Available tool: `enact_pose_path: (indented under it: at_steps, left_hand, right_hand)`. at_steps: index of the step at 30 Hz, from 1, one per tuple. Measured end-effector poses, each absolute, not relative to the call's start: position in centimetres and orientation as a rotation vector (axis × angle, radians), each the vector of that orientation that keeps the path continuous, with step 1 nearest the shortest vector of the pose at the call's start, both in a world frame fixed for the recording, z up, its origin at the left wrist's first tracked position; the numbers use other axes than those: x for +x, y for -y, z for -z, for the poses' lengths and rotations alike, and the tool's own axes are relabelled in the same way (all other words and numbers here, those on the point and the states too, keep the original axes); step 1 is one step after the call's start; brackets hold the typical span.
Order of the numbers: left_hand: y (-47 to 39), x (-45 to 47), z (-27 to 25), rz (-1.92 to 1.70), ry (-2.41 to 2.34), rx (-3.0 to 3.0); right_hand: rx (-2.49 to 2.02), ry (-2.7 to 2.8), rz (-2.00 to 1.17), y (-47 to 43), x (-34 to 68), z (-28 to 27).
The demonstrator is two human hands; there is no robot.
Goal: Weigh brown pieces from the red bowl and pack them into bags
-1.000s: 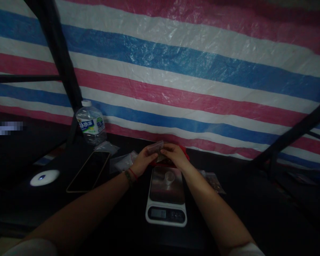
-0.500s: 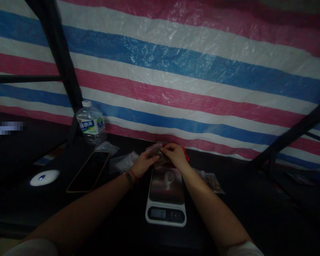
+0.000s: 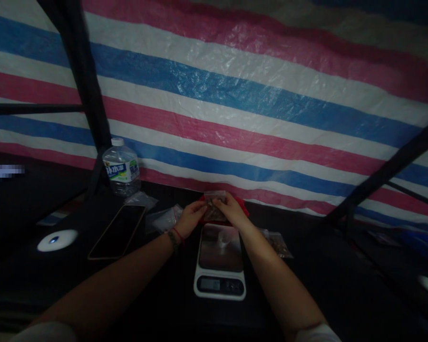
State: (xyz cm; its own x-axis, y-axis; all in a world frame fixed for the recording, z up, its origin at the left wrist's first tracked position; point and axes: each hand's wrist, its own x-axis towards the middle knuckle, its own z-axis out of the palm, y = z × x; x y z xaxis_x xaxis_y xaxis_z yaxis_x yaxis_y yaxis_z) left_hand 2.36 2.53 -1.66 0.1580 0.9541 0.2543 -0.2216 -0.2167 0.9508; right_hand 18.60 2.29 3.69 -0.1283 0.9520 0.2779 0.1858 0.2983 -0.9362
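A clear zip bag (image 3: 214, 214) of small brown pieces is held upright just beyond the kitchen scale (image 3: 203, 280). My left hand (image 3: 189, 217) pinches its left side. My right hand (image 3: 233, 210) grips its right side, with the thumb across the front. Behind the bag lies something bright red (image 3: 243, 207), mostly covered by the bag and hands. On the scale's metal plate sits a small clear plastic cup (image 3: 224, 239). The display is lit, but its digits are too blurred to read.
Right of my forearm lies another filled zip bag (image 3: 279, 244). Clear plastic bags (image 3: 164, 219), a phone (image 3: 117, 232), a white mouse-like object (image 3: 57, 240) and a large bottle (image 3: 121, 168) are at left. A striped tarp (image 3: 235, 118) hangs behind the black table (image 3: 157, 294).
The tilted bag has been turned upright, its front facing me. Both hands stay on it. The view has shifted slightly.
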Motion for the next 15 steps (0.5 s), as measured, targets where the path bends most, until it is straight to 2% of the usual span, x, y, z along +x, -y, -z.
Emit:
enact_pose_path:
  at_steps: [3, 7, 9, 15]
  left_hand:
    - [-2.4, 2.2, 1.5, -1.313, -0.791, 1.273]
    - [-2.9, 1.9, 1.7, -1.380, -0.870, 1.276]
    - [-3.1, 1.8, 2.0, -1.406, -0.925, 1.342]
    - [-2.6, 1.2, 0.2, -1.461, -1.042, 1.809]
  right_hand:
    - [-1.081, 1.621, -0.951, -1.4, 20.0, -5.1]
    - [-1.120, 1.374, -0.941, 0.6, 25.0, -7.6]
    - [-1.198, 1.313, -0.841, 1.7, 28.3, -8.5]
    - [-1.507, 1.243, -0.637, 4.6, 35.5, -7.3]
